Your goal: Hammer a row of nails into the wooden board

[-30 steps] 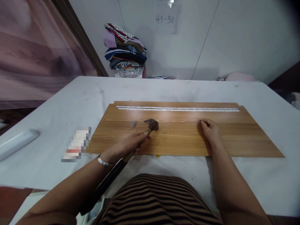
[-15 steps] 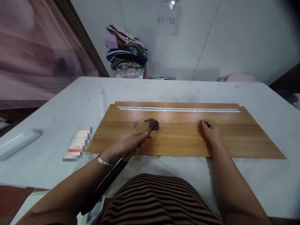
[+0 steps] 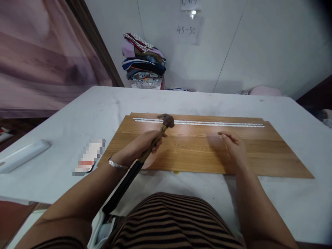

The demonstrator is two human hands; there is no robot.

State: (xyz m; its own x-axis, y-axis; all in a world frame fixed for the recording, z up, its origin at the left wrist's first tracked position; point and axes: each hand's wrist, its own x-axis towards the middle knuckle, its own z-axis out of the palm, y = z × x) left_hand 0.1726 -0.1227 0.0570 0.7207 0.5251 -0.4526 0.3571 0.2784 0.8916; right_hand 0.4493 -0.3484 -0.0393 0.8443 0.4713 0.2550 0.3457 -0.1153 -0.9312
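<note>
My left hand (image 3: pixel 147 143) is wrapped around the neck of a claw hammer (image 3: pixel 132 174), close below its metal head. The hammer is raised off the wooden board (image 3: pixel 264 155), its black grip slanting down toward my body. On the right, my right hand (image 3: pixel 235 148) hovers over the board with thumb and index finger pinched together. Whatever is between those fingertips is too small to make out. A row of small dark dots (image 3: pixel 193 147) runs along the board between my hands. Two white marked strips (image 3: pixel 207 123) lie side by side near its far edge.
A white-covered table (image 3: pixel 70 117) carries the board. At left lie a blurred-out flat object (image 3: pixel 89 157) and a long white rounded object (image 3: pixel 24 157). Folded clothes (image 3: pixel 145 64) are stacked against the wall at the back. A pink curtain (image 3: pixel 44 62) hangs at left.
The hammer and my left hand have risen from the board, hiding the loose nails seen before. My right hand has lifted slightly and shifted a little left. The view has tilted slightly.
</note>
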